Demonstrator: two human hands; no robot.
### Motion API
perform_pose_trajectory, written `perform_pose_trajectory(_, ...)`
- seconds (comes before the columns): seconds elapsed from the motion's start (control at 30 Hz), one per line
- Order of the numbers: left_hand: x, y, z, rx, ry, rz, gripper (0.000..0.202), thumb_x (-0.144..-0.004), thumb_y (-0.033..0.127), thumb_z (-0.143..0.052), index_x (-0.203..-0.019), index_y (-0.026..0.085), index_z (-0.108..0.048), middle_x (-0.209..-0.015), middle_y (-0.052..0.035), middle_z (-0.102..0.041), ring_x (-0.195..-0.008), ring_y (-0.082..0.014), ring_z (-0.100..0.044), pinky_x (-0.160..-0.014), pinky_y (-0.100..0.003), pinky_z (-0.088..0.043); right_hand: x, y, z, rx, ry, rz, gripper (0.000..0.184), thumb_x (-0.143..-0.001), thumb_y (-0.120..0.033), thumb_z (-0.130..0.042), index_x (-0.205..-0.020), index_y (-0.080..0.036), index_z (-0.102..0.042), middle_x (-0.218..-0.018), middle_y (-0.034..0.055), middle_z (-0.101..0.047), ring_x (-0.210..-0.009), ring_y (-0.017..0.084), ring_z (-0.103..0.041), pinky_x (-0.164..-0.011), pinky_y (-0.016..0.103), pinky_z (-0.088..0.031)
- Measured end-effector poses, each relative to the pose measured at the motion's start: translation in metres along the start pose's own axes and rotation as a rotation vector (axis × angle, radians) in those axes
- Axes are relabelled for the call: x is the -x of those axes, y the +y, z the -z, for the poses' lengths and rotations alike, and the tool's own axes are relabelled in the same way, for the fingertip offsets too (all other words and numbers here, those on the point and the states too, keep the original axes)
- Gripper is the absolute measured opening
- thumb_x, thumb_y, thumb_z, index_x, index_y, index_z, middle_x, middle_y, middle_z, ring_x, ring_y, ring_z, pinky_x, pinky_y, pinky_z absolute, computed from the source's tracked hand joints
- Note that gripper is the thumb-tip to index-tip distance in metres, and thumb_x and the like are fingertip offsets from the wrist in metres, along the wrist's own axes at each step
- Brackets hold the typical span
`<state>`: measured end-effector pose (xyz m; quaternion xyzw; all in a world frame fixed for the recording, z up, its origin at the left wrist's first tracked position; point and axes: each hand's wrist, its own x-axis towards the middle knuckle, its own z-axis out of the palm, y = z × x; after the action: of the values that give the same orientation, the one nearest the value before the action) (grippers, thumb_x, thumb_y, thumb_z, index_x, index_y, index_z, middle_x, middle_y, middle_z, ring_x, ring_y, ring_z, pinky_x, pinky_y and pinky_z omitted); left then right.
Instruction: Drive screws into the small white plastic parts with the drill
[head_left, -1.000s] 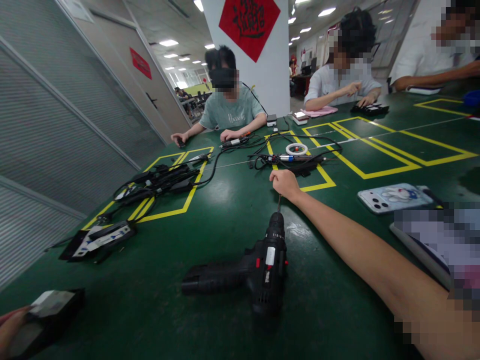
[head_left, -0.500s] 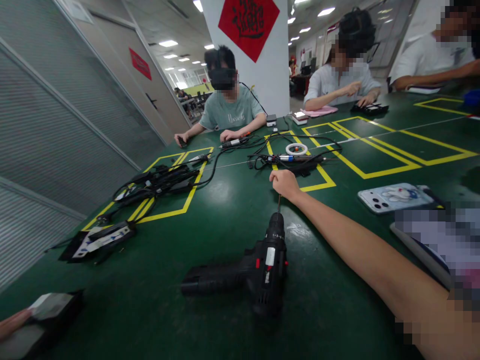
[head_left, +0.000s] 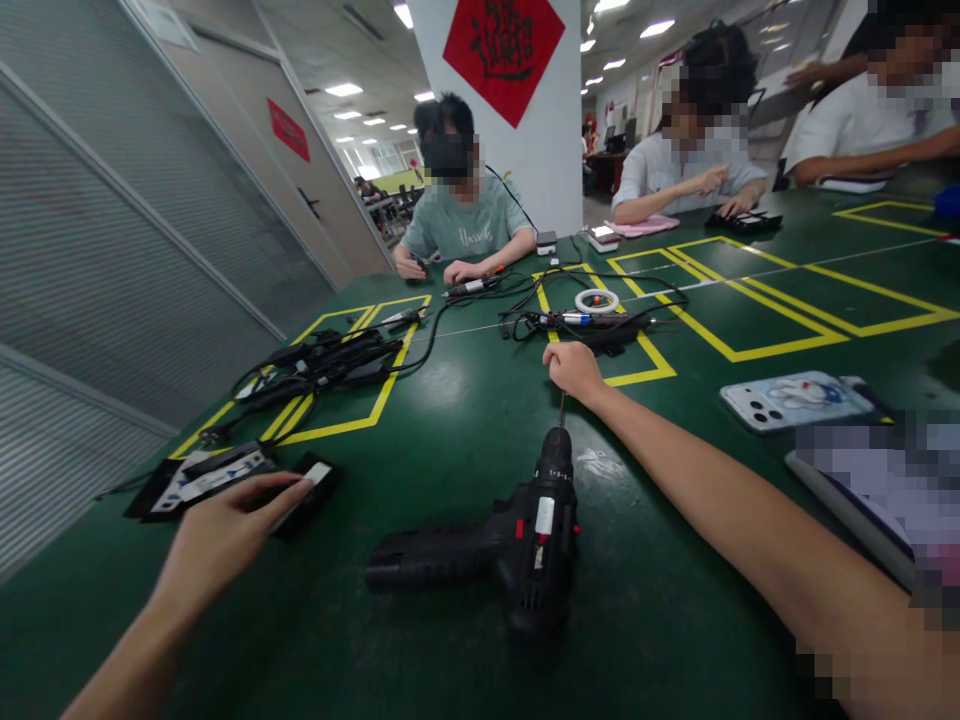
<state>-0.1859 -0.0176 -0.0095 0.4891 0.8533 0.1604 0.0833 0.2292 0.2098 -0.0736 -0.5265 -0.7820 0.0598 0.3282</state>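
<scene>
My left hand (head_left: pixel 232 515) reaches over the left part of the table, thumb and fingers pinched on a small black box-like piece with a white patch (head_left: pixel 321 474). Its exact kind does not show. Beyond the drill, my right hand (head_left: pixel 576 368) is closed, knuckles up, and its curled fingers hide whatever may be in them. A black cordless drill (head_left: pixel 544 530) lies on its side between my arms, its handle to the left. Its thin bit (head_left: pixel 562 408) points away and its tip meets the underside of my right hand or wrist.
Black cables (head_left: pixel 330 360) lie tangled at left, near black-and-white flat pieces (head_left: pixel 214 475). A pen-shaped electric screwdriver (head_left: pixel 577 320) and a white ring (head_left: pixel 597 301) lie beyond my right hand. A phone (head_left: pixel 795 398) is at right. Several people sit around the green table (head_left: pixel 450 440).
My left hand has come in from the lower left edge with the black piece, moving up and right. My right hand and the drill have stayed in place.
</scene>
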Motion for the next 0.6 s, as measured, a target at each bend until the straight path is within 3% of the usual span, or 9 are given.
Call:
perform_pose_trajectory(0.13,-0.036,0.056,-0.043,0.122,-0.054,-0.321,0.048,-0.075,0.065,-0.062,-0.102,0.027,-0.072,-0.104,0.0016,-0.075,-0.094,-0.0281,-0.068,-0.085,-0.039,-0.05,-0.001,0.003,-0.001,-0.032,0.005,-0.017,0.03,-0.084,-0.01,-0.047,-0.085,-0.019,-0.076,-0.087,0.0062,-0.075,-0.087,0.02,-0.068,-0.082,0.026,-0.044)
perform_pose_trajectory(0.27,-0.064,0.12,-0.071,0.225,-0.164,-0.55,0.041,-0.074,0.06,-0.066,-0.093,0.024,-0.074,-0.122,-0.0064,-0.07,-0.106,-0.0305,-0.065,-0.096,-0.041,-0.046,-0.009,0.003,-0.001,-0.132,0.013,-0.042,0.032,-0.085,-0.01,-0.044,-0.087,-0.019,-0.075,-0.086,0.0055,-0.074,-0.084,0.019,-0.067,-0.08,0.026,-0.044)
perform_pose_trajectory(0.37,-0.076,0.16,-0.085,0.284,-0.247,-0.699,0.036,-0.073,0.055,-0.069,-0.089,0.023,-0.074,-0.117,-0.0073,-0.072,-0.104,-0.0314,-0.066,-0.097,-0.042,-0.046,-0.015,-0.006,-0.003,-0.284,-0.065,0.017,0.032,-0.085,-0.012,-0.047,-0.104,-0.017,-0.072,-0.091,0.0051,-0.072,-0.081,0.016,-0.065,-0.077,0.025,-0.046)
perform_pose_trajectory(0.43,-0.079,0.184,-0.093,0.3,-0.288,-0.766,0.032,-0.073,0.051,-0.07,-0.087,0.024,-0.075,-0.114,-0.0057,-0.073,-0.103,-0.0303,-0.066,-0.097,-0.041,-0.046,-0.017,-0.016,-0.005,-0.378,-0.168,0.115,0.039,-0.082,-0.014,-0.057,-0.12,-0.016,-0.066,-0.108,0.0073,-0.069,-0.086,0.015,-0.064,-0.079,0.025,-0.048)
perform_pose_trajectory(0.5,-0.08,0.203,-0.1,0.316,-0.324,-0.825,0.028,-0.073,0.048,-0.07,-0.086,0.024,-0.075,-0.111,-0.0053,-0.074,-0.101,-0.0299,-0.066,-0.097,-0.04,-0.047,-0.016,-0.025,-0.008,-0.426,-0.25,0.218,0.051,-0.08,-0.021,-0.066,-0.13,-0.017,-0.06,-0.126,0.011,-0.061,-0.099,0.018,-0.063,-0.087,0.028,-0.049)
perform_pose_trajectory(0.6,-0.081,0.221,-0.108,0.346,-0.346,-0.885,0.025,-0.075,0.044,-0.069,-0.087,0.023,-0.075,-0.105,-0.0056,-0.075,-0.099,-0.0296,-0.067,-0.096,-0.041,-0.047,-0.013,-0.031,-0.012,-0.428,-0.327,0.284,0.057,-0.08,-0.03,-0.071,-0.134,-0.016,-0.056,-0.13,0.0136,-0.06,-0.113,0.023,-0.059,-0.1,0.035,-0.045)
